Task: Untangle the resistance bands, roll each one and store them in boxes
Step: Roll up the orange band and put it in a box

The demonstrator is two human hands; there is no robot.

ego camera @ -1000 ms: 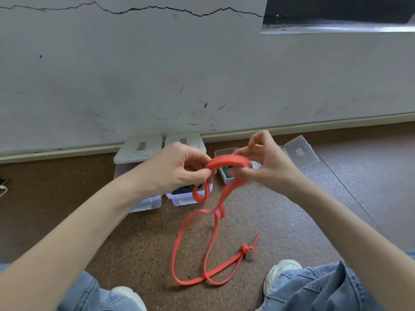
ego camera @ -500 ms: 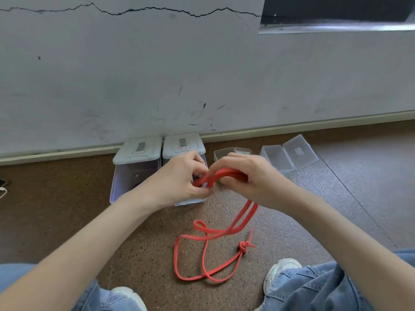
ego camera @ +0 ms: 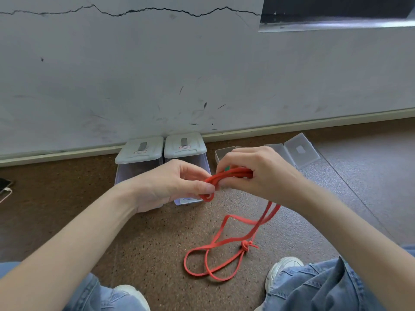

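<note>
Red band (ego camera: 233,175) is being coiled mid-frame: left hand (ego camera: 170,185) pinching the coil's end, right hand (ego camera: 258,173) clamping the loops. The knot (ego camera: 246,245) risks snagging; slackening could spring coils loose.

No text can be read. The lids of the two closed storage boxes (ego camera: 139,151) (ego camera: 185,145) carry small labels, too blurred to make out

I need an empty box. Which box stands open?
The small clear box at far right: its lid lies flipped back. Both white-lidded boxes are closed.
</note>
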